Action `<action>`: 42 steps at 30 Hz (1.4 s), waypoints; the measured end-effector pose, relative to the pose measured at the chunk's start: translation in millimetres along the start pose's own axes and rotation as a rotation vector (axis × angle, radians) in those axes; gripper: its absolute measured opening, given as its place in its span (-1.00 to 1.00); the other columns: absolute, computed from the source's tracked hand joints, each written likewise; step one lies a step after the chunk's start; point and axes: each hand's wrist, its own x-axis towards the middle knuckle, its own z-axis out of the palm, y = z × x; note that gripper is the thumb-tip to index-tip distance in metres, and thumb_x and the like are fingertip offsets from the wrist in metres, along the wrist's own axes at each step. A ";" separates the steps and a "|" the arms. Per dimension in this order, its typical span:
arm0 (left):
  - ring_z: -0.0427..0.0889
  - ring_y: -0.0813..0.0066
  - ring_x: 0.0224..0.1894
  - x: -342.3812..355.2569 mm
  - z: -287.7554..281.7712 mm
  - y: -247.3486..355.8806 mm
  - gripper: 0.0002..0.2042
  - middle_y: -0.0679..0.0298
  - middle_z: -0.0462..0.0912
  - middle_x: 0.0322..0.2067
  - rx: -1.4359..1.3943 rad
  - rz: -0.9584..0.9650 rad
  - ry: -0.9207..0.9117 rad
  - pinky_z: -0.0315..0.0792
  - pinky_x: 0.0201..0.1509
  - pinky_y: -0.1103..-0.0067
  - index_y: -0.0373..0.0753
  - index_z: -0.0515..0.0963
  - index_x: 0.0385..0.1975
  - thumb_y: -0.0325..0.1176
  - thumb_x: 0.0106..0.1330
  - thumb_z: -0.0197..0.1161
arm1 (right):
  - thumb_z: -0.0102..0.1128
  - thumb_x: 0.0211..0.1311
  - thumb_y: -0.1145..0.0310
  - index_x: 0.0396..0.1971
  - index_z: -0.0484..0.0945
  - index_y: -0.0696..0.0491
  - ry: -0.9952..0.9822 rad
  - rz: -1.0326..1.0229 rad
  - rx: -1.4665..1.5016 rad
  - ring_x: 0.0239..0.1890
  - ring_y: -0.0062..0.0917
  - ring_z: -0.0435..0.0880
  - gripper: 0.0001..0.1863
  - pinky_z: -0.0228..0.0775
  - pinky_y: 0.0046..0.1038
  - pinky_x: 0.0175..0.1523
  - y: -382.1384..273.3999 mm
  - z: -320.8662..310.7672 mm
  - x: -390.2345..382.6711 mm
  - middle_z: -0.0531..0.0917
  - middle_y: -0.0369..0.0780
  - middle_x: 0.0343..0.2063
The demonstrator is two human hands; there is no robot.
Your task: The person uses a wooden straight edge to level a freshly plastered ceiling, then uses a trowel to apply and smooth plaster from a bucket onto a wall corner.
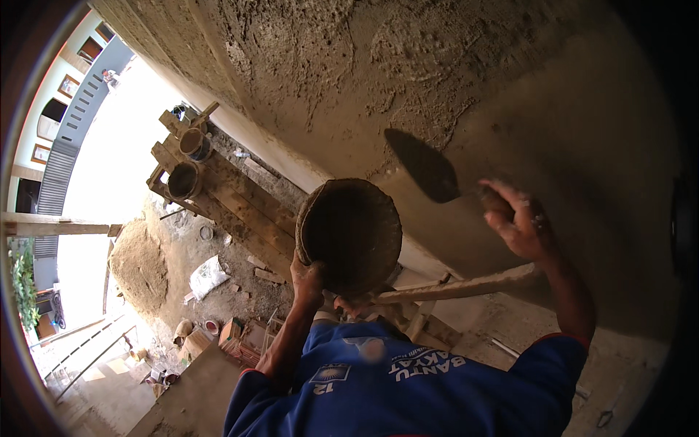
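My left hand [307, 280] grips the near-left rim of a round, mortar-crusted bucket [386, 240], tilted so that its dark inside faces up at me. How much mortar is in it cannot be made out in the shadow. My right hand [518, 222] is closed around the handle end of a pointed trowel [422, 166], beyond the bucket to the right. The dark blade points up and left in front of the wall [320, 65]. Whether the blade touches the wall cannot be told. Rough, lumpy plaster covers the upper part, and a smoother area lies to the right.
Scaffold planks [244, 200] run along the wall on the left, bearing a bucket [195, 144] and a second bucket [183, 181]. Below are a sand heap [138, 266], a white sack [209, 277] and stacked bricks [251, 336]. A wooden pole [466, 286] crosses under my right arm.
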 end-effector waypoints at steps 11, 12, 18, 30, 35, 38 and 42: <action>0.59 0.43 -0.11 -10.4 63.3 42.6 -0.50 0.19 0.59 -0.10 -0.084 0.183 -0.074 0.47 -0.01 0.57 -0.38 0.37 0.09 -0.53 0.04 0.04 | 0.21 0.09 0.33 -0.19 0.57 -0.10 -0.052 -0.255 -0.959 -0.18 -0.50 0.60 -0.76 0.46 -0.40 -0.13 16.3 159.9 3.6 0.58 -0.19 -0.10; 0.59 0.43 -0.11 -12.4 65.2 49.6 -0.50 0.19 0.59 -0.10 -0.091 0.205 -0.082 0.47 -0.01 0.57 -0.38 0.37 0.09 -0.53 0.04 0.04 | 0.20 0.09 0.31 -0.19 0.57 -0.10 -0.051 -0.300 -0.845 -0.18 -0.48 0.61 -0.76 0.47 -0.38 -0.14 24.9 173.3 1.9 0.58 -0.20 -0.10; 0.56 0.47 -0.11 -18.1 69.0 66.4 -0.50 0.19 0.55 -0.08 -0.045 0.100 -0.151 0.49 -0.03 0.55 -0.39 0.32 0.09 -0.56 0.06 0.05 | 0.19 0.11 0.22 -0.18 0.57 -0.13 -0.195 -0.327 -0.252 -0.13 -0.33 0.63 -0.74 0.51 -0.28 -0.19 56.1 186.3 -22.1 0.59 -0.23 -0.07; 0.62 0.51 -0.25 -35.8 42.6 117.9 -0.66 0.24 0.62 -0.24 -0.079 0.249 -0.145 0.51 -0.21 0.61 -0.39 0.45 -0.02 -0.58 0.15 0.08 | 0.32 0.00 0.31 -0.11 0.47 0.08 -0.298 -0.186 0.031 -0.20 -0.33 0.64 -0.58 0.43 -0.31 -0.12 -86.6 -74.3 -23.1 0.63 -0.12 -0.35; 0.61 0.52 -0.27 -43.1 47.6 128.1 -0.63 0.25 0.62 -0.24 -0.058 0.152 -0.080 0.50 -0.19 0.61 -0.40 0.45 -0.03 -0.54 0.11 0.05 | 0.27 0.11 0.24 0.08 0.43 0.04 -0.259 0.271 0.382 -0.09 -0.38 0.61 -0.49 0.44 -0.37 0.01 -48.5 -93.6 1.2 0.58 -0.14 -0.09; 0.61 0.53 -0.27 -35.5 56.8 120.6 -0.61 0.25 0.62 -0.25 -0.093 0.191 -0.158 0.51 -0.20 0.61 -0.40 0.44 -0.02 -0.54 0.10 0.02 | 0.18 0.23 0.17 0.14 0.40 -0.02 0.562 -0.178 -0.379 0.12 -0.38 0.48 -0.51 0.38 -0.34 0.15 1.6 -154.1 0.1 0.52 -0.11 0.03; 0.61 0.49 -0.24 -44.3 46.0 122.8 -0.58 0.22 0.61 -0.20 -0.062 0.120 -0.064 0.51 -0.16 0.58 -0.39 0.43 0.01 -0.56 0.08 0.00 | 0.19 0.21 0.17 0.10 0.46 -0.01 0.593 0.018 -0.183 0.10 -0.34 0.50 -0.54 0.36 -0.36 0.19 -48.0 -176.7 -11.6 0.50 -0.10 0.06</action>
